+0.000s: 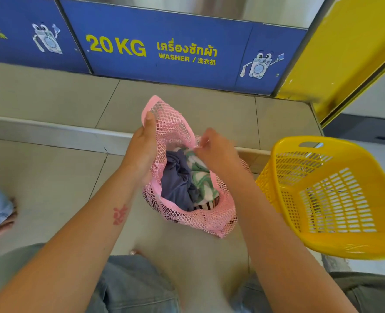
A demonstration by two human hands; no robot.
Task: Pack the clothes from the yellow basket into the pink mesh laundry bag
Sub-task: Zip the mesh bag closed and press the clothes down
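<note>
Both hands (141, 150) (212, 150) gripping pink mesh bag (209, 220) rim; beige tiled floor (51, 177), blue washer panel (175, 53) behind

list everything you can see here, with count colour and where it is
mesh laundry bag: one, pink, on the floor at centre, mouth open
clothes: several, navy, green-and-white, striped, inside the bag
basket: one, yellow, right of the bag, looks empty
washer panel: one, blue with yellow 20 KG lettering, top
floor tiles: beige, underneath
left hand: one, holding the bag's rim up
right hand: one, fingers pinching the bag's far rim
</note>
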